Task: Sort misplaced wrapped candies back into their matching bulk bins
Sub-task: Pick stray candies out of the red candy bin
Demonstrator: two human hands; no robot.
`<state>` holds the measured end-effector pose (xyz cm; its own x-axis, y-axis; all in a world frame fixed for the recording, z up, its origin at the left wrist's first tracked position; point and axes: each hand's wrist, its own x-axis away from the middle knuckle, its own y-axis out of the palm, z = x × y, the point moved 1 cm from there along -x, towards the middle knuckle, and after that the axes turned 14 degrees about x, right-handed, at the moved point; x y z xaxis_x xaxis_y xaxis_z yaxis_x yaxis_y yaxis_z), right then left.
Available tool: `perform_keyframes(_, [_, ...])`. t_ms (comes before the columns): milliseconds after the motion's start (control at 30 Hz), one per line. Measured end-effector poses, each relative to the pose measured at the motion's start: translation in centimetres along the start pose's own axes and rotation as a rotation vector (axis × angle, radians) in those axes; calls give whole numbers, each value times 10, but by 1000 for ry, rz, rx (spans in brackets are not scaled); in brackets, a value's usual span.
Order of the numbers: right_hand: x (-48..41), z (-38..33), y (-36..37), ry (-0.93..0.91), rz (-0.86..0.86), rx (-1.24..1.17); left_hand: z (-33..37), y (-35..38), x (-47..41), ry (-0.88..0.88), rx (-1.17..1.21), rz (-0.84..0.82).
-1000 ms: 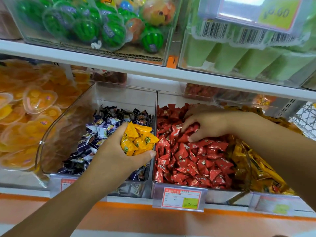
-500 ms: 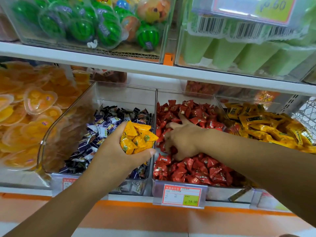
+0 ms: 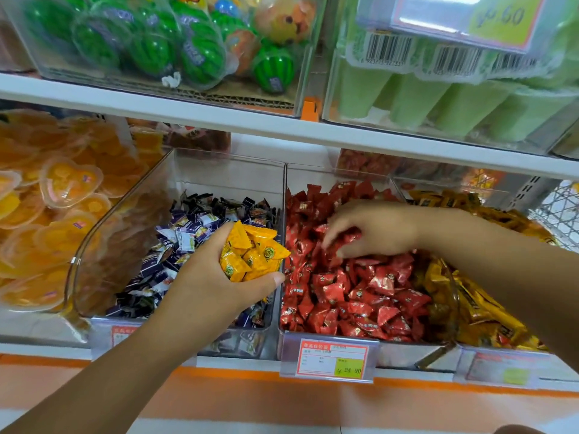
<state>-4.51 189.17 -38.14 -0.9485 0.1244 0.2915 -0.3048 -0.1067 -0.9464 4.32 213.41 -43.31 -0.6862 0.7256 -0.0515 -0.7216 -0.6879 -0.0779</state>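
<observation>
My left hand [image 3: 210, 283] grips a bunch of yellow wrapped candies [image 3: 252, 252], held over the wall between the purple-candy bin [image 3: 125, 214] and the red-candy bin [image 3: 329, 339]. My right hand [image 3: 372, 228] reaches into the red wrapped candies [image 3: 354, 292], fingers curled down among them at the pile's upper middle; whether they pinch one is hidden. Purple and white wrapped candies [image 3: 188, 233] fill the left bin. A bin of yellow-gold wrapped candies [image 3: 488, 308] stands to the right, partly behind my right forearm.
A price tag [image 3: 330, 360] hangs on the red bin's front. Heart-shaped orange jelly cups [image 3: 59, 195] fill the far-left bin. The upper shelf [image 3: 219, 117] holds watermelon-shaped sweets [image 3: 175, 48] and green tubes [image 3: 438, 101] in clear bins.
My right hand swept from the red bin's right side towards its left, then settled at the upper middle of the pile. The left hand kept holding the yellow candies in place.
</observation>
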Motion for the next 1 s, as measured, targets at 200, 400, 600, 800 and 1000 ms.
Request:
perform_keyframes(200, [45,1,-40,155,-40,-80,-1,-1,-1,-30,37,7])
perform_keyframes(400, [18,-16,16,315,-441,146,-1,-1,0,-59,-4,42])
perform_keyframes(600, [-20,-25,32,284,-188,-171,-1,-3,-1,-72,-21,65])
perform_keyframes(800, [-5,-18,-7,135,10,-417,-1,-2,-1,-62,-13,66])
perform_keyframes(1000, [22,3,-14,305,-400,-196,0,1,-1,-47,-5,62])
